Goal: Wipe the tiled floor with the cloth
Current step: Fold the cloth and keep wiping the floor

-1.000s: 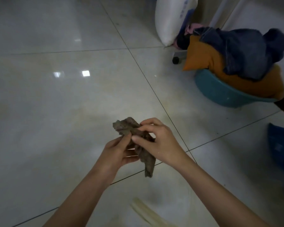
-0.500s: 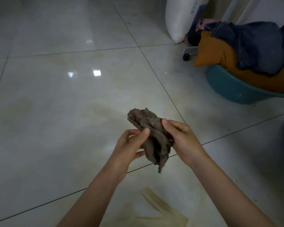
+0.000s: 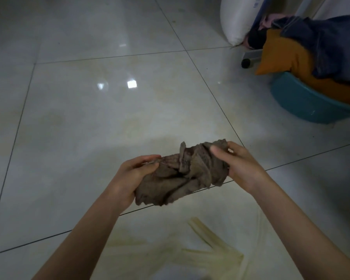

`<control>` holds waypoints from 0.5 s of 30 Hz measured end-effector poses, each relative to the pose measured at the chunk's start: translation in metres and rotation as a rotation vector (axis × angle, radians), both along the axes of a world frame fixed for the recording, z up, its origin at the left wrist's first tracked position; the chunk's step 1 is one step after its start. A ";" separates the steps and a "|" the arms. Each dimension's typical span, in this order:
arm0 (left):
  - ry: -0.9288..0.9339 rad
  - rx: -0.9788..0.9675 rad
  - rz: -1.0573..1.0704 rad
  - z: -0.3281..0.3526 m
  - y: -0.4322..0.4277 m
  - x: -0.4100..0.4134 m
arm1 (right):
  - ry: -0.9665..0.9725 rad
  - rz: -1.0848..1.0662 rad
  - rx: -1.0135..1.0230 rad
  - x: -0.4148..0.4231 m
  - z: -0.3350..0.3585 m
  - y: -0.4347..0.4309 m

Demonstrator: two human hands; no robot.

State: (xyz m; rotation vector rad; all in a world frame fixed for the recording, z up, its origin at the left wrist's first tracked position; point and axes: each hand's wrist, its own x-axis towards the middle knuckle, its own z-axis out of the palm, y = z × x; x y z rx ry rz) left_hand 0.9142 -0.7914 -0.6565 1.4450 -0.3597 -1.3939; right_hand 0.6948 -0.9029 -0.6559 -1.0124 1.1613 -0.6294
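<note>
I have both bare forearms coming in from the lower corners and converging toward the middle. My left hand [image 3: 132,174] is curled round the left end of the cloth [image 3: 182,178], thumb across the top and fingers wrapped behind. My right hand [image 3: 241,166] grips the right end, thumb on the near side, fingers hooked over the far edge. The right hand sits slightly higher.

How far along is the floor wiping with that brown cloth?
Done: the cloth is picked up. In hand: the left hand and right hand each grip an end of it, crumpled, held above the tiled floor. Left: all the wiping, it seems; the cloth touches no tile, and yellowish marks show on the tile ahead.
</note>
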 end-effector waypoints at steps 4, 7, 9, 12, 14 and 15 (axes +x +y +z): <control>0.048 -0.045 0.003 0.000 0.011 0.019 | 0.042 0.037 -0.194 0.002 -0.003 0.003; 0.086 -0.074 0.000 0.001 0.016 0.032 | -0.051 0.015 -0.199 0.000 0.001 0.000; -0.052 -0.043 -0.058 0.000 0.018 0.037 | -0.040 0.031 -0.233 0.001 0.005 -0.001; -0.557 0.086 -0.265 0.002 0.018 0.047 | -0.025 0.048 -0.270 0.002 0.010 -0.002; -0.722 0.117 -0.332 0.004 0.018 0.052 | -0.011 0.063 -0.291 0.002 0.013 -0.004; -0.746 0.101 -0.341 0.007 0.018 0.054 | -0.006 0.074 -0.289 0.002 0.014 -0.005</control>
